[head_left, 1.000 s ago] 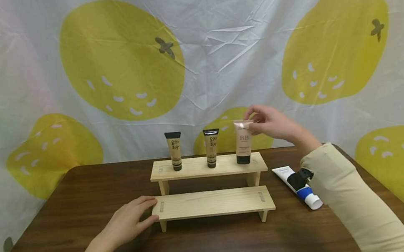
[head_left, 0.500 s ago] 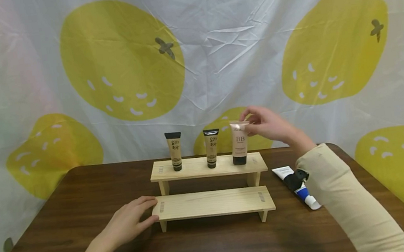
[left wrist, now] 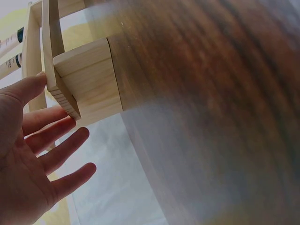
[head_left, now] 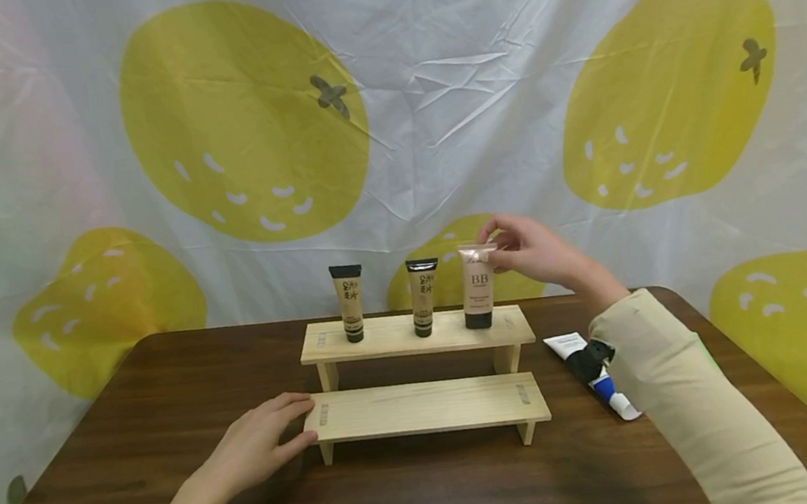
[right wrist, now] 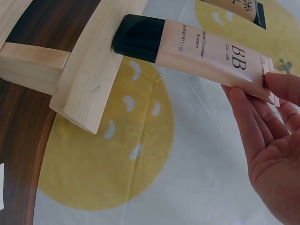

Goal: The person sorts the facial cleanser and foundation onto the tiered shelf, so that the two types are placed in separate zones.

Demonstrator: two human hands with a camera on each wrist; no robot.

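Note:
In the head view, a pink BB cream tube (head_left: 479, 289) stands upright on its black cap near the right end of the upper wooden shelf (head_left: 388, 345). My right hand (head_left: 532, 251) pinches its flat top end between thumb and fingers; the right wrist view shows the tube's cap (right wrist: 140, 38) against the board. Two smaller black-and-beige tubes, the left one (head_left: 350, 300) and the middle one (head_left: 421, 296), stand to its left. With fingers spread and fairly straight, my left hand (head_left: 256, 442) touches the left end of the lower wooden shelf (head_left: 423, 408).
A white tube (head_left: 564, 343) with a blue band and white cap lies on the dark wooden table (head_left: 434, 500), right of the shelves, partly hidden by the right wrist's black camera (head_left: 593, 359). Behind the table hangs a white curtain (head_left: 435, 139) with yellow fruit prints.
My right hand has shifted the BB cream tube slightly left along the upper shelf, then stayed nearly still. The left hand and the other tubes have not moved.

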